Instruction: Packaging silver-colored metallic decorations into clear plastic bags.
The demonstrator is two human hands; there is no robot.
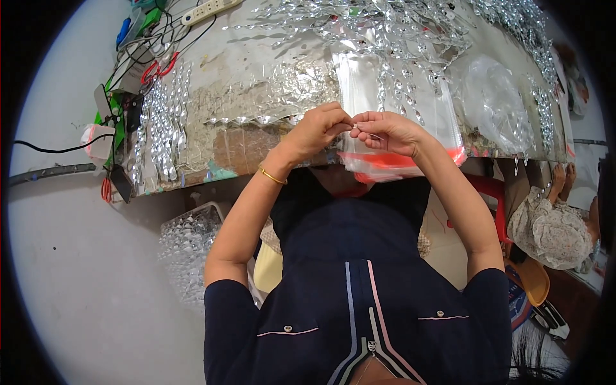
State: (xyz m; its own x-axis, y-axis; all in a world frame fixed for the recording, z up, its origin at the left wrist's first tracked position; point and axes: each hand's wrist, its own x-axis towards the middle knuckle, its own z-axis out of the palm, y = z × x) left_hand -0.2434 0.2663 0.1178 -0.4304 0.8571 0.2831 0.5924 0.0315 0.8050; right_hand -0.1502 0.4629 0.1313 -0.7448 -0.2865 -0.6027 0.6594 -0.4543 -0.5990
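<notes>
Both hands meet above table edge. Left hand [319, 128] and right hand [388, 131] pinch small thin silvery piece [354, 126] between fingertips, its long axis running hand to hand, both equally near. Stack of clear plastic sleeves with red strip [398, 109] directly beneath. Foil-covered worktable [256, 90] strewn with twisted silver strips [163, 125]; grey floor [77, 256], clear basket [189, 244] below.

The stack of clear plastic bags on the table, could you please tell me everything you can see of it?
The stack of clear plastic bags lies flat on the table, reaching from the silver twisted strips to the near edge. The bags look thin, glossy and see-through, with red strips at the near end, which hangs slightly over the edge. The right hand hovers over that end, next to the left hand; contact cannot be told.
</notes>
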